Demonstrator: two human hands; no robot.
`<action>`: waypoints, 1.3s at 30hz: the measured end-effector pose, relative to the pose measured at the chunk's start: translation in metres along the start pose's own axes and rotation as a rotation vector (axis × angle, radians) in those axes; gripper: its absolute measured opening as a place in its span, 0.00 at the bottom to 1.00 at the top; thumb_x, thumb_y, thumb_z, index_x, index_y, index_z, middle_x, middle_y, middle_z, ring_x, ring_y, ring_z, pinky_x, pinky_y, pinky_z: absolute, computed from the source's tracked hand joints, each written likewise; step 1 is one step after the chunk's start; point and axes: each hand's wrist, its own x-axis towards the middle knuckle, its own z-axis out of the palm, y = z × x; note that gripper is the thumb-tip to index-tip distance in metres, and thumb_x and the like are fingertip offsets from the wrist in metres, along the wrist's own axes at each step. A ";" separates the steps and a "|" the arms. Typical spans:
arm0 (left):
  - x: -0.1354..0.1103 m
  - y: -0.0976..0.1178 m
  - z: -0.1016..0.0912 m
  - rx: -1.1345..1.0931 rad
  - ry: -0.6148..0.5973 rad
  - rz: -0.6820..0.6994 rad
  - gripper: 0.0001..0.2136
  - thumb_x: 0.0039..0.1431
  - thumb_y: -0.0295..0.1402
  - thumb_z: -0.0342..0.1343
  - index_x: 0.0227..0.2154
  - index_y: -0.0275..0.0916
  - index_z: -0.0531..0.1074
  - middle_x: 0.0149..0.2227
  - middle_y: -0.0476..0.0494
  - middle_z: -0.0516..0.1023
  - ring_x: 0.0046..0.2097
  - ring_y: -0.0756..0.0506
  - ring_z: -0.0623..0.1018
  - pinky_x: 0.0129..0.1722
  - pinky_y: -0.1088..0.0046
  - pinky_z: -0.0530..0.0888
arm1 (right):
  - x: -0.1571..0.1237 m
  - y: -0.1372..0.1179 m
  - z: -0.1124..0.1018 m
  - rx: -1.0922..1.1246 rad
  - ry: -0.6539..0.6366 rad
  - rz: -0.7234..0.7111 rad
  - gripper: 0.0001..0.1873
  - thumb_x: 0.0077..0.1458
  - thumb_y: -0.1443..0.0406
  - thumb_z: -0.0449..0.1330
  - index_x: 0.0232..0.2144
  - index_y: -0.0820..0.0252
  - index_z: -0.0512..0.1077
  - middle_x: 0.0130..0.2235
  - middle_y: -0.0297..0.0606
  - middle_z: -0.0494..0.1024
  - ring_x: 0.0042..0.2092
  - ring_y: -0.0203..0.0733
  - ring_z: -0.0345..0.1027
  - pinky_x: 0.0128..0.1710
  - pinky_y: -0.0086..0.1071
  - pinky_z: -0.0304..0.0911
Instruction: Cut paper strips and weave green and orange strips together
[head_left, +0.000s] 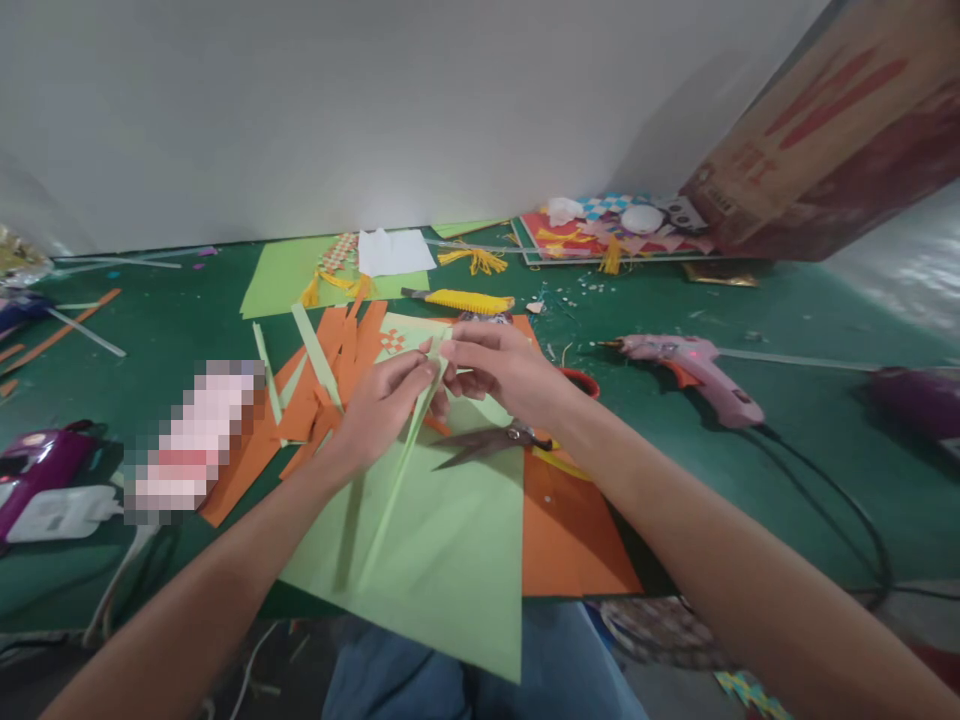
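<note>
Both my hands meet over the middle of the table, pinching a narrow light green paper strip [401,468] near its upper end. My left hand [386,400] grips it between thumb and fingers, while my right hand [506,365] pinches it just above. The strip's long tail slants down toward me over a light green paper sheet [450,560]. Partly open scissors [480,442] lie on that sheet, just below my right hand. A small orange-and-white checked woven piece [392,342] lies beyond my left hand. Orange paper [574,540] sticks out beneath the green sheet.
Orange paper strips [311,400] lie left of my hands. A yellow cutter knife [469,300] rests behind them. On the right lies a pink glue gun [694,370] with a cable. A blurred-out phone-like item [195,440] and purple device [49,465] are at left. A paper bag [832,140] stands back right.
</note>
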 end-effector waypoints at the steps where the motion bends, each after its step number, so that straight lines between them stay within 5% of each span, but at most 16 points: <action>1: 0.000 0.000 0.000 -0.039 0.001 -0.004 0.13 0.62 0.37 0.47 0.25 0.37 0.68 0.23 0.49 0.74 0.27 0.49 0.75 0.31 0.73 0.72 | 0.000 0.000 -0.001 0.037 -0.019 0.008 0.15 0.48 0.56 0.64 0.22 0.61 0.67 0.21 0.29 0.68 0.23 0.29 0.61 0.20 0.26 0.49; 15: 0.001 -0.002 0.001 0.038 -0.067 0.002 0.11 0.64 0.34 0.44 0.27 0.38 0.66 0.24 0.50 0.73 0.25 0.51 0.74 0.32 0.73 0.72 | 0.000 0.003 0.006 -0.005 0.125 0.025 0.19 0.42 0.56 0.68 0.17 0.60 0.63 0.17 0.28 0.68 0.19 0.29 0.60 0.20 0.27 0.50; 23: 0.000 0.000 0.001 0.164 0.011 0.001 0.14 0.63 0.34 0.45 0.23 0.38 0.65 0.23 0.50 0.75 0.26 0.51 0.74 0.31 0.74 0.70 | 0.002 0.002 0.004 -0.031 0.257 -0.009 0.17 0.41 0.59 0.69 0.17 0.60 0.65 0.16 0.26 0.64 0.18 0.27 0.53 0.19 0.27 0.48; 39: 0.000 0.001 -0.001 0.020 -0.040 0.001 0.16 0.64 0.41 0.45 0.27 0.37 0.69 0.24 0.48 0.74 0.26 0.50 0.74 0.32 0.72 0.71 | -0.001 -0.002 0.006 -0.128 0.133 -0.108 0.18 0.45 0.56 0.66 0.18 0.61 0.66 0.17 0.29 0.68 0.19 0.26 0.53 0.20 0.28 0.47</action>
